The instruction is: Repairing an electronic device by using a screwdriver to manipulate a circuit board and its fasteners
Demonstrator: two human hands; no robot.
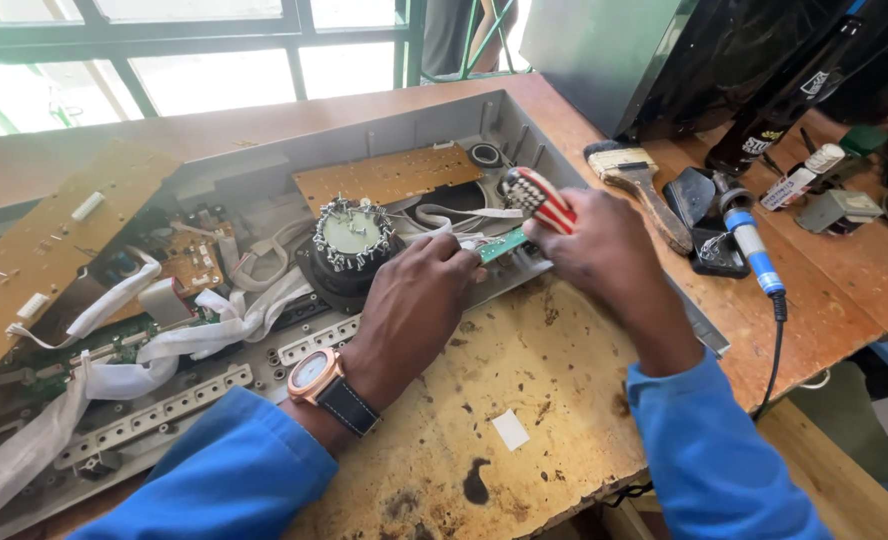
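Note:
My left hand (419, 300) pinches a small green circuit board (502, 245) at its left end, holding it over the opened grey casing (264, 160). My right hand (599, 250) grips a red-and-white toothbrush (539, 197), its bristled head just above the board's far end. On my left wrist sits a watch (314, 372) with a dark strap. Both sleeves are blue. A round speaker (352, 240) ringed with wire terminals sits inside the casing just left of my left hand.
Brown circuit boards (389, 175) and white ribbon cables (144, 365) fill the casing. A paintbrush (639, 180), a blue-handled soldering iron (749, 235), a dark bottle (779, 105) and small parts lie to the right. A stained board (524, 400) lies under my forearms.

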